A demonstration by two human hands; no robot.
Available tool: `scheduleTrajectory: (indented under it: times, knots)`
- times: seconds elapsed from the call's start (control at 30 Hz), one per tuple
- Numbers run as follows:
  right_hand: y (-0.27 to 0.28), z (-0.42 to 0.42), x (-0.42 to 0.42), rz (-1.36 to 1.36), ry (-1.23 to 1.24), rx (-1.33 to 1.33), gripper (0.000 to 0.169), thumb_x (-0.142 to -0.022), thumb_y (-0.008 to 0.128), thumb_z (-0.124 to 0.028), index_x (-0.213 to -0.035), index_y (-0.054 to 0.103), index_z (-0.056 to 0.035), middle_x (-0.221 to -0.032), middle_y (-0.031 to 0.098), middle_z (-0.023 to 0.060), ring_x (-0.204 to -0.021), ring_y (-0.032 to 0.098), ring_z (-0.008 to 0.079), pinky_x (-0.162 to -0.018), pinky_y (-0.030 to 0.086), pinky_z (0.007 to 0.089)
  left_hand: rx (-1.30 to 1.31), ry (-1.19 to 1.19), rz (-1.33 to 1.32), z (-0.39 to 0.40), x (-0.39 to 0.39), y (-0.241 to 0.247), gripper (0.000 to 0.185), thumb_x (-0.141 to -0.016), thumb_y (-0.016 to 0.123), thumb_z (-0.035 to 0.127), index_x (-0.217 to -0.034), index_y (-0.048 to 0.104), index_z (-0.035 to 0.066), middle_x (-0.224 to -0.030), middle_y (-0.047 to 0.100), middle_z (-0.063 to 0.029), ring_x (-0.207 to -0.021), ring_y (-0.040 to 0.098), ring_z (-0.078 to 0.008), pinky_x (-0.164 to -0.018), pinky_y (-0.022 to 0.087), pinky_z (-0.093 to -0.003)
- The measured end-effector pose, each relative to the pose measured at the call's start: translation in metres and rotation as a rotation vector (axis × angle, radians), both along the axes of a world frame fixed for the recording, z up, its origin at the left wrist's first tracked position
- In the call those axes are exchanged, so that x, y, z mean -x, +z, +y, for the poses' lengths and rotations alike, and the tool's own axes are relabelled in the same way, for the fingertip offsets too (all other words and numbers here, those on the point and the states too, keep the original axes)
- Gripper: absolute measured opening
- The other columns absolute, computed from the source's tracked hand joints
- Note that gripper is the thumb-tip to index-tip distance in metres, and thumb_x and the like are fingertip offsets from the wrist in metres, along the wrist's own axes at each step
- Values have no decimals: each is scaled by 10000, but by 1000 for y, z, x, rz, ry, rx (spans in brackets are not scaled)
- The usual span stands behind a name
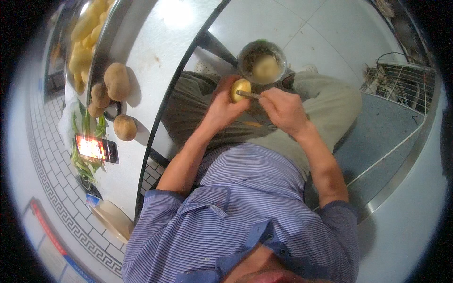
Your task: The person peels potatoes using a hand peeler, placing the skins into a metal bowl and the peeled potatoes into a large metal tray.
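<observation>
A peeled yellow potato (240, 89) sits in my left hand (226, 108), over my lap. My right hand (285, 110) grips a metal peeler (249, 94), whose head touches the potato's right side. Just beyond both hands stands a round metal bucket (284, 58) with dark scraps and a blurred pale yellow thing inside. Several unpeeled potatoes (117, 82) lie on the white table (141, 70) at the left, beside a large metal basin (106, 32) full of peeled potatoes (80, 60).
On the table, a phone with a lit screen (95, 148) rests across green vegetable stalks (85, 169). A beige bowl (111, 217) is near the table's near end. The table's dark edge (166, 83) runs along my left. At the right is a wire rack (407, 85).
</observation>
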State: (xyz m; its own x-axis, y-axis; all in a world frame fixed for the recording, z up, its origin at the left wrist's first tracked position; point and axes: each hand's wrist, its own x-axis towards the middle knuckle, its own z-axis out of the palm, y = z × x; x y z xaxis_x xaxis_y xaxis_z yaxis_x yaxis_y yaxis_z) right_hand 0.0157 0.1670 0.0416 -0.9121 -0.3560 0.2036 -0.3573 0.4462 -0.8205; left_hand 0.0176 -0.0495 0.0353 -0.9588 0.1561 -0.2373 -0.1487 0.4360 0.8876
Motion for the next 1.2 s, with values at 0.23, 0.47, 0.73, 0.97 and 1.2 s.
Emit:
scheduleTrajectory:
  times: [0.23, 0.47, 0.73, 0.97, 1.2]
  knots:
    - [-37, 6, 17, -469, -69, -388, 293, -987, 537, -278, -1002, 661, -13, -898, 657, 253, -839, 621, 467, -747, 504, 513, 9, -77, -47, 6, -8, 26, 518, -817, 769, 115, -1271, 540, 18, -1091, 627, -125, -957, 626, -205, -851, 523, -330]
    - [-3, 0, -8, -117, -62, 52, 172, -957, 625, -202, -927, 641, -34, -842, 662, 168, -753, 648, 390, -643, 516, 449, 110, -68, 46, 3, -2, 13, 494, -832, 746, 127, -1265, 536, 18, -1150, 610, -176, -1045, 617, -243, -903, 510, -361]
    - [-15, -21, -5, -63, -97, -52, 208, -975, 614, -227, -844, 589, -67, -787, 641, 144, -705, 659, 358, -581, 511, 447, 70, -12, 147, -9, -1, -8, 484, -828, 715, 89, -1250, 489, 19, -1098, 563, -144, -1010, 593, -260, -896, 495, -378]
    - [-22, -27, -4, -98, -176, -159, 259, -985, 582, -265, -867, 602, -35, -804, 664, 180, -721, 650, 421, -652, 523, 517, 56, 22, 181, -6, -8, -4, 430, -774, 738, 50, -1144, 524, 4, -1072, 535, -157, -962, 581, -303, -854, 490, -386]
    - [-18, -3, 3, -593, -208, -26, 304, -996, 544, -266, -913, 649, 6, -880, 679, 223, -846, 664, 436, -718, 526, 494, 86, -59, 218, 2, -24, 8, 608, -764, 787, 38, -1282, 468, 38, -1201, 540, -148, -1090, 598, -273, -937, 491, -345]
